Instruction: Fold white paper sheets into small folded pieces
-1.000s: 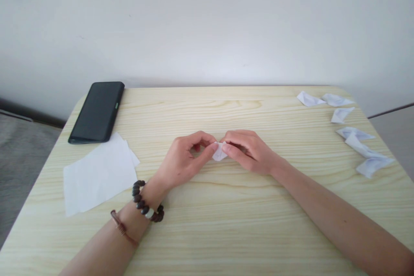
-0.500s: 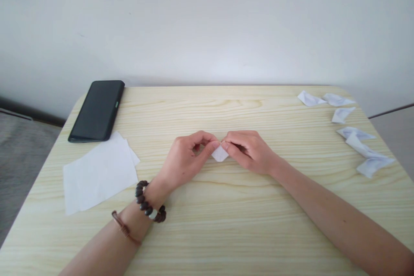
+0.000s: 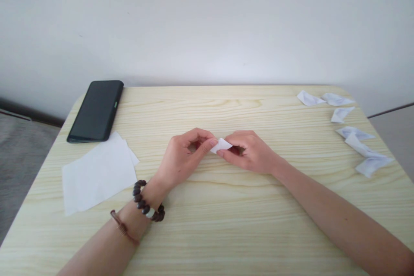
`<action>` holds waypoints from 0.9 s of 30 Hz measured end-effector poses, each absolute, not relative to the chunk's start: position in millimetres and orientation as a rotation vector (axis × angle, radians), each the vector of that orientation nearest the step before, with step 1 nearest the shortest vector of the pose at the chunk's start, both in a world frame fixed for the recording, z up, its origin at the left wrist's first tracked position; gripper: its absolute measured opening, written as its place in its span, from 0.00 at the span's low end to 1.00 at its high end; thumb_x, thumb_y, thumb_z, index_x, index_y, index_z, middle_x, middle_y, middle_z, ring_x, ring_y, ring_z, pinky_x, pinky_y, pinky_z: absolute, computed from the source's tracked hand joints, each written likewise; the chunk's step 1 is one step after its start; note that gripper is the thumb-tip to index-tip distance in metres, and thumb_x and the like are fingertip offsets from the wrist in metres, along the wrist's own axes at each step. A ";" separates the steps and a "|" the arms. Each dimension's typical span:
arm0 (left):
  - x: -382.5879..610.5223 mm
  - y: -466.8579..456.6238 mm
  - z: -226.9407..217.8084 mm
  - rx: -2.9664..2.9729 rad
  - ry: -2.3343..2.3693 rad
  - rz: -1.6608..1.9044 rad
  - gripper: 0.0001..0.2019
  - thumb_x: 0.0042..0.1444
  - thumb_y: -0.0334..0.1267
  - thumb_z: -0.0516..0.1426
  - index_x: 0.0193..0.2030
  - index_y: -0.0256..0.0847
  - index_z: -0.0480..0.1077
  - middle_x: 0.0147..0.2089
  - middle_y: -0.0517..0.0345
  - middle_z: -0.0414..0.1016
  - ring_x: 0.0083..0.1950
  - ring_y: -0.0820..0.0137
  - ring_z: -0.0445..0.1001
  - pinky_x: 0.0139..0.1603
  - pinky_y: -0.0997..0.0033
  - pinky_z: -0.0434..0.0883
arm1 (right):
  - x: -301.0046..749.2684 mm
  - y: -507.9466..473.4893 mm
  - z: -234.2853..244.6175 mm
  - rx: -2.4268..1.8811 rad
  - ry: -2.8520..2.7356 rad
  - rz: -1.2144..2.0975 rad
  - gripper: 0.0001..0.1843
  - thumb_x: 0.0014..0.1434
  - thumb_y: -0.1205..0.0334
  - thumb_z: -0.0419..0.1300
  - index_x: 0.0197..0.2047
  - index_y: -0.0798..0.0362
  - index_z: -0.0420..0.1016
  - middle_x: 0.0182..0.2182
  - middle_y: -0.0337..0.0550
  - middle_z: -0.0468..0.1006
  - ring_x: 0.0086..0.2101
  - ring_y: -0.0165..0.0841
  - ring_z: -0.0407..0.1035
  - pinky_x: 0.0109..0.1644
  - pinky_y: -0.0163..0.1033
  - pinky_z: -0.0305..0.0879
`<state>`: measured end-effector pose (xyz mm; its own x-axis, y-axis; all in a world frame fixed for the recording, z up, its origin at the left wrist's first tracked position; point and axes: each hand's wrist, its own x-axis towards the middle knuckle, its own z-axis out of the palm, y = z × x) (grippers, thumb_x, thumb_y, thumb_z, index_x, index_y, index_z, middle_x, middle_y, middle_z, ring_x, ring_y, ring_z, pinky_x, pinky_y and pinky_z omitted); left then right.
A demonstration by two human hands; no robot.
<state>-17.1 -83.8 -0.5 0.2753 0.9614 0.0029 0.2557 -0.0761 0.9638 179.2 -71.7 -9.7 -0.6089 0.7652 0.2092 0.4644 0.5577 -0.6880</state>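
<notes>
Both my hands meet at the middle of a light wooden table [image 3: 226,224]. Between them is a small folded piece of white paper [image 3: 221,145]. My left hand [image 3: 184,155], with a dark bead bracelet and a brown cord at the wrist, pinches the paper's left end with thumb and forefinger. My right hand [image 3: 249,152] pinches its right end, fingers curled. The paper is held just above the table top and tilts a little.
A black phone [image 3: 96,111] lies at the table's far left corner. Flat white paper sheets [image 3: 98,174] lie in front of the phone. Several small folded white paper pieces [image 3: 354,133] are scattered along the right edge. A pale wall stands behind the table.
The folded paper has turned from hanging point-down to lying more level between the fingertips. My right hand has shifted slightly right and its fingers have regripped. The arms have barely moved.
</notes>
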 end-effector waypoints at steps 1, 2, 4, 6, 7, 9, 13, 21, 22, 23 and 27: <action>-17.0 -83.7 -0.8 1.558 1.174 0.887 0.08 0.57 0.42 0.59 0.36 0.40 0.74 0.33 0.60 0.78 0.34 0.73 0.74 0.34 0.75 0.69 | 179.3 -71.7 -9.4 -0.988 -2.296 0.804 0.17 0.59 0.61 0.57 0.21 0.54 0.59 0.17 0.33 0.61 0.21 0.24 0.55 0.28 0.33 0.49; -16.9 -83.7 -0.9 1.560 1.177 0.892 0.08 0.57 0.42 0.59 0.35 0.39 0.74 0.33 0.60 0.78 0.34 0.73 0.74 0.35 0.75 0.69 | 179.5 -71.7 -9.1 -0.992 -2.284 0.806 0.18 0.59 0.61 0.57 0.20 0.54 0.59 0.17 0.33 0.60 0.21 0.23 0.54 0.27 0.32 0.48; -16.9 -83.5 -0.9 1.551 1.166 0.907 0.09 0.57 0.43 0.60 0.39 0.39 0.73 0.35 0.58 0.79 0.36 0.71 0.76 0.36 0.74 0.70 | 179.9 -71.8 -8.7 -1.018 -2.227 0.881 0.18 0.60 0.59 0.57 0.20 0.54 0.61 0.16 0.32 0.62 0.19 0.22 0.54 0.25 0.31 0.49; -17.5 -83.1 -0.8 1.578 1.172 0.884 0.12 0.56 0.43 0.61 0.43 0.39 0.73 0.37 0.57 0.80 0.37 0.70 0.76 0.37 0.73 0.71 | 180.1 -71.9 -8.5 -1.059 -2.142 1.033 0.16 0.61 0.58 0.57 0.23 0.55 0.67 0.17 0.34 0.68 0.19 0.22 0.58 0.24 0.30 0.50; -18.1 -82.7 -0.8 1.601 1.177 0.855 0.13 0.55 0.44 0.61 0.44 0.39 0.73 0.37 0.56 0.79 0.37 0.69 0.76 0.38 0.72 0.71 | 180.1 -71.9 -8.3 -1.072 -2.104 1.105 0.15 0.61 0.58 0.57 0.25 0.56 0.69 0.18 0.35 0.71 0.18 0.22 0.59 0.23 0.29 0.51; -19.8 -81.9 -1.0 1.642 1.188 0.784 0.13 0.56 0.45 0.59 0.43 0.39 0.74 0.36 0.56 0.79 0.37 0.68 0.76 0.39 0.70 0.71 | 180.0 -71.8 -7.9 -1.071 -2.077 1.174 0.13 0.60 0.59 0.58 0.27 0.56 0.72 0.19 0.36 0.75 0.18 0.22 0.61 0.22 0.29 0.53; -22.2 -80.7 -1.3 1.654 1.197 0.726 0.13 0.58 0.46 0.58 0.41 0.39 0.76 0.35 0.55 0.79 0.36 0.68 0.75 0.39 0.70 0.71 | 180.0 -71.4 -7.8 -1.015 -2.142 1.060 0.15 0.60 0.60 0.59 0.24 0.56 0.72 0.19 0.36 0.74 0.18 0.22 0.61 0.23 0.29 0.54; -20.9 -82.9 5.4 1.713 1.161 0.725 0.09 0.56 0.41 0.59 0.37 0.39 0.75 0.33 0.58 0.78 0.32 0.71 0.73 0.35 0.74 0.69 | 179.7 -73.7 -6.2 -0.998 -2.061 0.909 0.11 0.61 0.59 0.56 0.29 0.54 0.69 0.20 0.33 0.66 0.20 0.22 0.56 0.23 0.30 0.51; -20.5 -83.4 6.1 1.723 1.153 0.729 0.08 0.56 0.41 0.59 0.38 0.39 0.74 0.32 0.59 0.78 0.32 0.72 0.72 0.34 0.74 0.69 | 179.6 -73.8 -6.3 -1.000 -2.033 0.925 0.08 0.61 0.60 0.56 0.31 0.54 0.70 0.21 0.33 0.68 0.20 0.22 0.57 0.23 0.29 0.52; -20.1 -83.9 6.7 1.727 1.142 0.732 0.08 0.56 0.40 0.59 0.38 0.39 0.74 0.32 0.59 0.77 0.32 0.72 0.72 0.34 0.74 0.69 | 179.6 -73.7 -6.8 -0.995 -2.021 0.935 0.07 0.61 0.61 0.57 0.33 0.54 0.70 0.22 0.34 0.69 0.20 0.22 0.58 0.23 0.29 0.53; -18.7 -84.3 7.1 1.704 1.103 0.752 0.08 0.57 0.41 0.58 0.38 0.39 0.73 0.32 0.59 0.77 0.32 0.73 0.73 0.35 0.74 0.69 | 180.5 -73.3 -10.6 -0.931 -2.066 0.929 0.05 0.61 0.62 0.57 0.34 0.54 0.70 0.23 0.34 0.71 0.22 0.22 0.62 0.24 0.27 0.57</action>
<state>-18.7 -84.3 7.1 0.4070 0.9134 0.0039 0.3377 -0.1545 0.9285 180.5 -73.3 -10.6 -0.5138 0.8097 0.2835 0.3250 0.4896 -0.8091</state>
